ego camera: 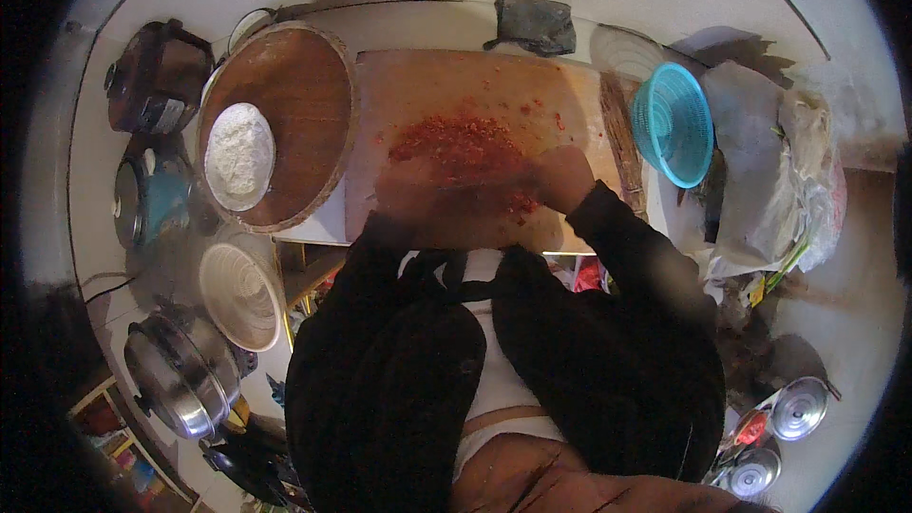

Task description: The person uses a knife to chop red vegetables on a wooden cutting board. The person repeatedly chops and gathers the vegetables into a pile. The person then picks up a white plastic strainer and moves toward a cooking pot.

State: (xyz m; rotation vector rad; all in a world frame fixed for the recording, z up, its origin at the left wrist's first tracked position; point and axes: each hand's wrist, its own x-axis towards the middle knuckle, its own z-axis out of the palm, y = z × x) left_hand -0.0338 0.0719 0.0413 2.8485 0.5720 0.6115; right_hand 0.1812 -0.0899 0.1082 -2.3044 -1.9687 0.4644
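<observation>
Finely chopped red food (463,139), meat or chilli, lies heaped on a wooden cutting board (420,82), with small bits scattered around it. My left hand (402,189) is at the heap's near left side, its fingers blurred. On the right, my right hand (568,174) is curled like a fist over the board. A dark, blurred band, seemingly a knife blade (477,192), spans the space between both hands. Its outline is unclear, and whether my left hand touches it cannot be told.
Left of the board, a round wooden tray (306,121) holds a bowl of white flour (241,149). A beige basket (239,292), steel steamer pot (182,370) and rice cooker (160,78) stand farther left. At right are a blue basket (673,125) and plastic bags (748,157). Black plastic (534,25) lies behind.
</observation>
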